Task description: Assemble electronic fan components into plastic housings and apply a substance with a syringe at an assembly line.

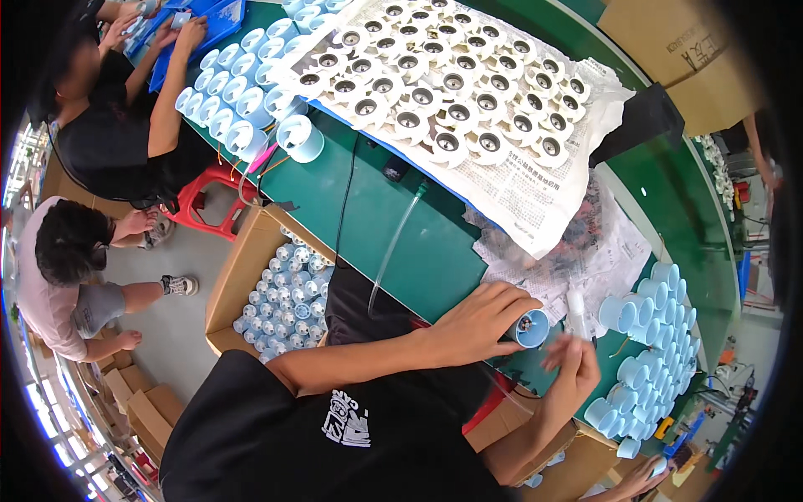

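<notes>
My left hand (481,322) is closed around a light blue plastic cup (541,335), its fingers on the side wall. The cup is tilted with its open end towards me, and a small metal part shows inside. Just to the right, my right hand (577,368), somewhat blurred, has its fingers around the lower end of a small whitish, translucent bottle (577,318). The bottle stands roughly upright beside the cup, apart from it. Crumpled printed paper (615,251) lies on the green table beyond both hands.
Rows of light blue cups (644,368) stand to my right. White parts with dark round centres (447,142) cover a paper-lined board ahead. More cups (299,138) stand at far left. A carton (226,293) of cups is by my left arm. A clear tube (393,243) crosses the table. Other people work nearby.
</notes>
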Available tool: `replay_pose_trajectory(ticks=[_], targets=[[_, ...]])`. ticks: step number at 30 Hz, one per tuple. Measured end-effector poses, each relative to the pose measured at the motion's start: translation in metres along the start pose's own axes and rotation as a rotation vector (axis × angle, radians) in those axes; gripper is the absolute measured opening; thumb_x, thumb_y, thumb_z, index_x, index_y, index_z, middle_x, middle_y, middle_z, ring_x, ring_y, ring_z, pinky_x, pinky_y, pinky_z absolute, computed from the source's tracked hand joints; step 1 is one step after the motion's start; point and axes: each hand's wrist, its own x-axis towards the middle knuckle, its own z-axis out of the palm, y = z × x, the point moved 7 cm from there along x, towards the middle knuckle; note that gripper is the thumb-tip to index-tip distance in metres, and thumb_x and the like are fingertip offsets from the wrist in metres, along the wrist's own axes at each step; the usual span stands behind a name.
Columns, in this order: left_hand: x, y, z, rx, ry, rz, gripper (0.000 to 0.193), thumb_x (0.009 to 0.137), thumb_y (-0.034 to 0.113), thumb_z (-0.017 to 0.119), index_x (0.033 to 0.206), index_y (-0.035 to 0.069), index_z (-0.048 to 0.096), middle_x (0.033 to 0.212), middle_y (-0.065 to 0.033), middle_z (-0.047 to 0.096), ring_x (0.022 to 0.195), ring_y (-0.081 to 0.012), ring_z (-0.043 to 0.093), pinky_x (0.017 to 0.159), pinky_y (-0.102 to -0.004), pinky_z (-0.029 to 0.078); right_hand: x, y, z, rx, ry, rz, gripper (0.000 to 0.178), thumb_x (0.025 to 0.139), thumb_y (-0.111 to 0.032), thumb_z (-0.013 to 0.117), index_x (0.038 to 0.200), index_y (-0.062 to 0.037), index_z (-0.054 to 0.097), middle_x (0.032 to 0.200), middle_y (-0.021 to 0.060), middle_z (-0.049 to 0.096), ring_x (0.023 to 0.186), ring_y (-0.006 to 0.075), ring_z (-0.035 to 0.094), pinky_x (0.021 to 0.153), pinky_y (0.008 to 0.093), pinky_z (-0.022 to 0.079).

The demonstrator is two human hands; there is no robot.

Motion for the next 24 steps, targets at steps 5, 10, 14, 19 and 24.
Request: replay_pose_trajectory(ticks=[5,10,14,19,24], targets=[[-0.009,-0.003,-0.007,0.032,0.023,0.024,0.059,0.076,0.018,0.075,0.126,0.002,0.047,0.121,-0.0146,0.051,0.112,-0.0335,0.048,0.097,-0.0430,0.039,0.030,-0.122,0.117,-0.369,-0.299,-0.930,0.021,0.077,0.003,0.067,0.098,-0.0022,0.067,0.080,0.0073,0.061,0.068,0.0193,0.058,0.057,0.0282,0.046],[-0.004,0.001,-0.001,0.026,-0.019,0.035,0.061,0.076,0.020,0.075,0.127,0.002,0.047,0.120,-0.0150,0.051,0.112,-0.0339,0.048,0.097,-0.0436,0.038,0.057,-0.138,0.174,-0.786,-0.391,-1.420,0.023,0.067,-0.007,0.063,0.090,-0.0082,0.063,0.078,0.0050,0.053,0.074,0.0211,0.059,0.061,0.0331,0.049],[0.002,0.004,-0.001,0.003,-0.027,0.005,0.057,0.073,0.018,0.077,0.123,0.004,0.051,0.120,-0.0164,0.055,0.114,-0.0364,0.049,0.099,-0.0449,0.038,0.073,-0.119,0.193,-0.887,-0.387,-1.523,0.012,0.071,-0.011,0.060,0.083,-0.0090,0.059,0.084,0.0054,0.057,0.080,0.0225,0.062,0.066,0.0332,0.051],[0.001,-0.001,-0.002,0.097,0.003,0.004,0.058,0.071,0.014,0.080,0.121,0.002,0.053,0.115,-0.0179,0.058,0.108,-0.0381,0.051,0.093,-0.0447,0.040,0.073,-0.110,0.221,-0.885,-0.341,-1.669,0.010,0.067,-0.018,0.062,0.062,-0.0095,0.061,0.071,0.0040,0.059,0.074,0.0201,0.064,0.060,0.0342,0.052],[0.000,-0.006,0.018,0.115,-0.030,-0.015,0.062,0.071,0.009,0.081,0.124,-0.001,0.051,0.118,-0.0199,0.054,0.113,-0.0359,0.052,0.098,-0.0405,0.039,0.072,-0.115,0.185,-0.823,-0.200,-1.675,0.010,0.075,-0.018,0.060,0.069,-0.0105,0.062,0.075,0.0032,0.061,0.073,0.0203,0.064,0.055,0.0345,0.051]])
